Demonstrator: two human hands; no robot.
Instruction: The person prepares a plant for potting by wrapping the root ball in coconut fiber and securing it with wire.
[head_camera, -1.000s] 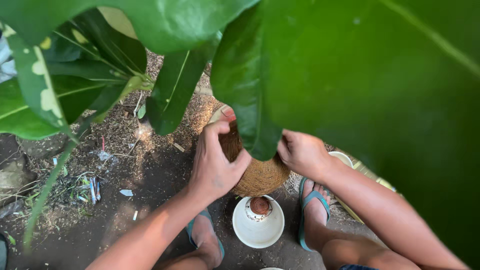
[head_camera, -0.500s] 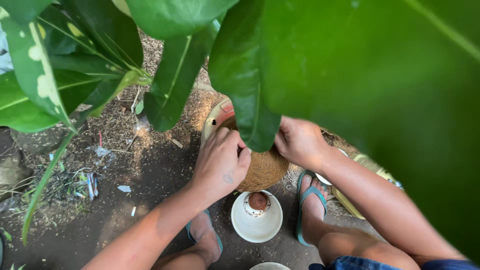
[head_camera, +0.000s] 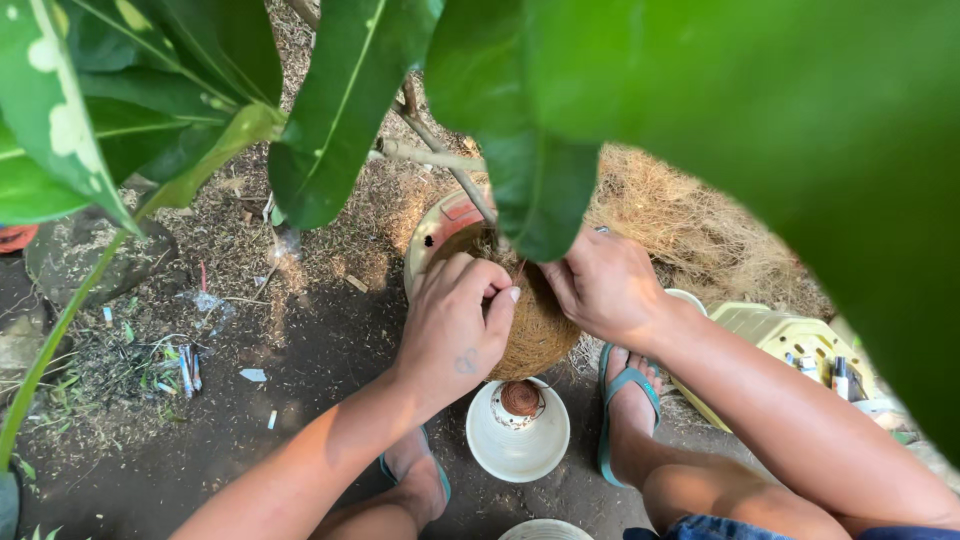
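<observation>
A round ball of brown coconut fibre (head_camera: 535, 330) sits at the foot of a plant stem (head_camera: 445, 165), over a pale basin (head_camera: 425, 240). My left hand (head_camera: 455, 325) rests on the ball's left side, its thumb and forefinger pinched on a thin strand of fibre. My right hand (head_camera: 605, 285) presses on the ball's right side, fingers curled against it. Large green leaves (head_camera: 535, 195) hang over the ball and hide its top.
A white pot (head_camera: 517, 430) holding a small spool of brown string stands between my sandalled feet. A heap of loose dry fibre (head_camera: 690, 215) lies behind. A yellow crate (head_camera: 775, 335) with small bottles stands at the right. Litter dots the bare soil at the left.
The camera has tilted upward, so more ground and fibre show. Both hands have shifted on the ball; my left thumb and forefinger now pinch a strand near the stem.
</observation>
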